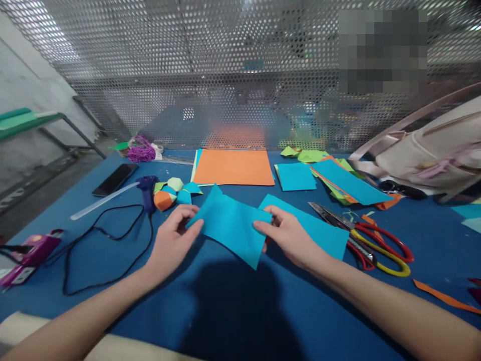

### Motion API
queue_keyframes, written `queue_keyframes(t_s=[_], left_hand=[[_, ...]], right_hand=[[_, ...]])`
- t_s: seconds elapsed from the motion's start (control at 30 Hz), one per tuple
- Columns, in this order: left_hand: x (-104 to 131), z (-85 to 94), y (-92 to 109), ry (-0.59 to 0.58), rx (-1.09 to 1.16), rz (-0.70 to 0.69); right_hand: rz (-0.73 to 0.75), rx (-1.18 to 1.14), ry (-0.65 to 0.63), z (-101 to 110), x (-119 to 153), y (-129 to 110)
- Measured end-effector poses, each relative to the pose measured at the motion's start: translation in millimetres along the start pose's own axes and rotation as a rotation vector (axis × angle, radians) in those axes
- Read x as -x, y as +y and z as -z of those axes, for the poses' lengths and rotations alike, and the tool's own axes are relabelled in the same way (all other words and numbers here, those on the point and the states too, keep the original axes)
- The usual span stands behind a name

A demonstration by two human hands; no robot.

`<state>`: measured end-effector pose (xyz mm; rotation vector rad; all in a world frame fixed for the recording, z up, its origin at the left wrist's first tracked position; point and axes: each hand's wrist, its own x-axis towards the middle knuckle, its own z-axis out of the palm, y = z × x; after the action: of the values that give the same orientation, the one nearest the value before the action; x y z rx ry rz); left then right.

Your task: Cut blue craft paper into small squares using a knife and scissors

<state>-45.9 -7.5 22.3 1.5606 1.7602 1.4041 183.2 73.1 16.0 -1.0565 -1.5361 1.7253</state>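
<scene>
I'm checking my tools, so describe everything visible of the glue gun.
The glue gun is dark blue, apparently plastic. A translucent glue stick juts from its body; a black cord leaves the handle and loops toward the magenta power strip. It lies on its side on the blue tabletop, untouched, beside colored paper pieces.

A perforated metal screen (169,60) backs the blue table (233,311); at left, a pale wall (33,70) rises behind a green-edged stand (37,124).

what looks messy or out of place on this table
Nothing looks spilled or clearly damaged. The orange offcut lies loose by the table's edge, apart from the scissors, and the glue gun's cord sprawls in loops.
</scene>
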Motion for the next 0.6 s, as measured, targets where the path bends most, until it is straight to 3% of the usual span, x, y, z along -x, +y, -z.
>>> queue_keyframes(t_s=[0.1, 0.2, 0.37, 0.6], left_hand=[[10.2, -4.4, 6.0, -0.094, -0.104, -0.300], [18.3, -10.3, 4.7, -0.231, -0.162, -0.489], [25.1, -19.8, -11.4, -0.388, -0.181, -0.541], [31.5, -25.4, -25.9, -0.471, -0.202, -0.629]], right_hand=[[-0.038, -0.206, -0.033, -15.4, 1.3, -1.1], [-0.051, -0.340, -0.072, -25.6, 2.9, -0.6], [-0.071, -0.442, -0.113, -30.0, 5.8, 9.4], [-0.133, -0.467, -0.093, -29.0, 5.0, 20.3]])
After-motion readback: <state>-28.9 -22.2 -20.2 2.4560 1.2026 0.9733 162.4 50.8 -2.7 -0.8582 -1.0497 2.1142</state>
